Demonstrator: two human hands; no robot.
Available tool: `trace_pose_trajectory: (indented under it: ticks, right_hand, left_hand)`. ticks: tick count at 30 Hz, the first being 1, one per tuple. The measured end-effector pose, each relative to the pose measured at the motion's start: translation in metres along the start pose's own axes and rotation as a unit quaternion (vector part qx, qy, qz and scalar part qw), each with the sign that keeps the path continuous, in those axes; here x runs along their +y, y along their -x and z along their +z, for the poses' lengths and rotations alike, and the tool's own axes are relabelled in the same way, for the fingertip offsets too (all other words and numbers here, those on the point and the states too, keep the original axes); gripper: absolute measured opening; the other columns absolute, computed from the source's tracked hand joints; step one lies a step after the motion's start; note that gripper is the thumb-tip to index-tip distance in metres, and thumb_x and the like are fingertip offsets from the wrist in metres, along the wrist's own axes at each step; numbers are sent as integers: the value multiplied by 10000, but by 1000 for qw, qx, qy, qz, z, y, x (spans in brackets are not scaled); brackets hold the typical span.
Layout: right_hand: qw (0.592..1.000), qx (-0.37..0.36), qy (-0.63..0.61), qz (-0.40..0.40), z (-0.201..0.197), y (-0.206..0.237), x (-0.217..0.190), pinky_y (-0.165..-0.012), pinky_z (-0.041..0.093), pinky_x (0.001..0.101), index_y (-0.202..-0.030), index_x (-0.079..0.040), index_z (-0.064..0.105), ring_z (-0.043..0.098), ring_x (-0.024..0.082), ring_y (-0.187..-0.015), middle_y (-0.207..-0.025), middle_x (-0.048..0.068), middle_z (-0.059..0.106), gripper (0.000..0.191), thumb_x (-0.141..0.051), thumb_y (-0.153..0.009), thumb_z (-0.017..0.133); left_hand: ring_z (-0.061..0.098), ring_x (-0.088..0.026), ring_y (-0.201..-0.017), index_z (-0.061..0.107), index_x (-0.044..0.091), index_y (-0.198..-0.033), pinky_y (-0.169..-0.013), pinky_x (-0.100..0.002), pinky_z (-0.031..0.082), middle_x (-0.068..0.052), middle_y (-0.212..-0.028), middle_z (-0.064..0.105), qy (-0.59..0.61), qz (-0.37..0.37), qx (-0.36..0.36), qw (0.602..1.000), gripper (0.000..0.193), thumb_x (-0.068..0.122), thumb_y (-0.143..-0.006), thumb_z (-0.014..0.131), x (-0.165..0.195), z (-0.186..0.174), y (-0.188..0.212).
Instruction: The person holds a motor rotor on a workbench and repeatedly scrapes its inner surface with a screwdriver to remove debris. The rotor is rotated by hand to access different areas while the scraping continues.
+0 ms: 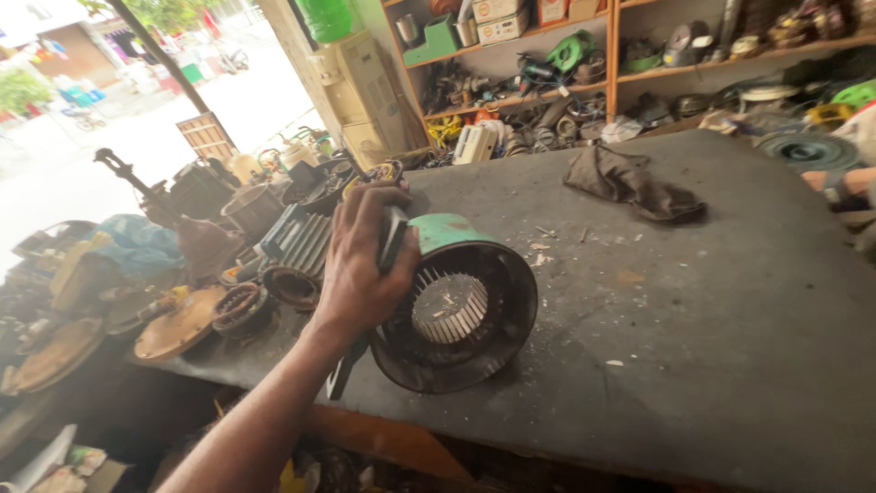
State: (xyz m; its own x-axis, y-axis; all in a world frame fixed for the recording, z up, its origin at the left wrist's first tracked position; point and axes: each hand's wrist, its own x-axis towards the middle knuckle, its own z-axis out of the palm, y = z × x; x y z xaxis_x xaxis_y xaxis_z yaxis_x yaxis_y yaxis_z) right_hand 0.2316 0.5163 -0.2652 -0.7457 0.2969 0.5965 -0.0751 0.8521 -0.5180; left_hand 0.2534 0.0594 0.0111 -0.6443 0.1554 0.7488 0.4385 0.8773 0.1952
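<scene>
My left hand [360,269] grips the rim of a round motor housing [461,306] with a green outer shell. The housing lies on its side near the front left corner of the dark workbench [693,310]. Its open end faces me and shows the slotted metal stator core [447,309] inside. My thumb hooks over the top rim and my fingers wrap the far side. A dark flat piece [339,376] sticks down below my wrist, at the bench edge. My right hand is out of sight.
A crumpled dark rag [634,185] lies at the back of the bench. Small chips and debris [543,246] dot the surface. Motor parts and rusty covers [182,319] crowd the left. Cluttered shelves [584,73] stand behind. Someone's forearm [844,185] rests at the right edge.
</scene>
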Motion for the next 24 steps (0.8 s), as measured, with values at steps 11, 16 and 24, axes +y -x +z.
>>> trace_pose_trajectory:
  ticks: [11,16,24]
  right_hand:
    - [979,106,106,-140,-60,13,21,-700,568,296,-1161,-70,753,682,214,-844,-873,134,732,184,-106,-984,715]
    - [934,140,162,-285,-76,6,13,-720,568,319,-946,-37,751,679,237,-862,-970,111,773,36,-49,-976,735]
    - [998,16,64,19,-90,6,-48,-717,572,349,-1052,-207,841,708,215,-800,-971,70,727,124,-182,-951,774]
  left_hand:
    - [535,-390,-1269,595,62,-1182,-1075,-494,430,-160,-1319,588,49,139,-56,987,350,130,-853,694,28,-7,-18]
    - [557,-380,-1150,588,61,-1169,-1004,-488,461,-124,-1233,608,43,163,-49,984,351,126,-840,692,32,-8,-15]
    - [575,-361,-1076,596,70,-1134,-927,-485,473,-115,-1152,620,56,147,-56,986,297,215,-901,709,22,-10,-22]
